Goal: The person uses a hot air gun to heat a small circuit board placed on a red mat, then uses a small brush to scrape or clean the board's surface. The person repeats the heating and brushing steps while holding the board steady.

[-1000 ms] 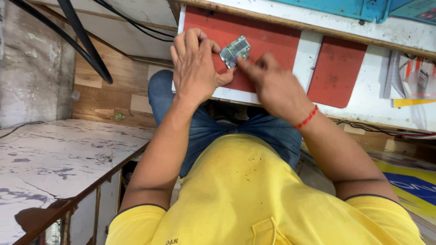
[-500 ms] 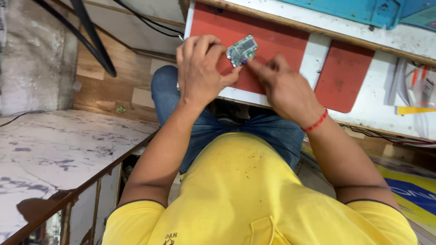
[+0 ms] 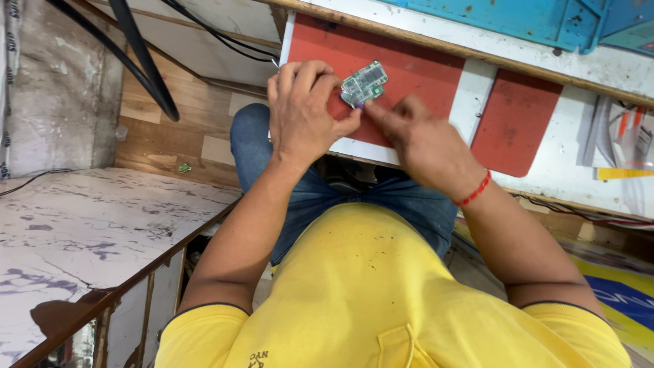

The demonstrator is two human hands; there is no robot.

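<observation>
A small green circuit board (image 3: pixel 365 82) lies on a red mat (image 3: pixel 422 75) at the near edge of a white workbench (image 3: pixel 477 95). My left hand (image 3: pixel 303 112) rests on the mat with its fingertips against the board's left end, pinning it. My right hand (image 3: pixel 419 140), with a red thread band at the wrist, pinches something small and purple-tipped against the board's lower corner; what it is I cannot make out.
A second red mat (image 3: pixel 518 123) lies to the right, with papers and a yellow item (image 3: pixel 623 146) beyond it. A blue metal box (image 3: pixel 545 20) stands at the bench's back. Black cables (image 3: pixel 143 61) hang at the left above a white marbled surface (image 3: pixel 82 238).
The view has shifted slightly. My left hand still pins the board, and my right hand's fingertips have drawn in closer to the board's lower corner.
</observation>
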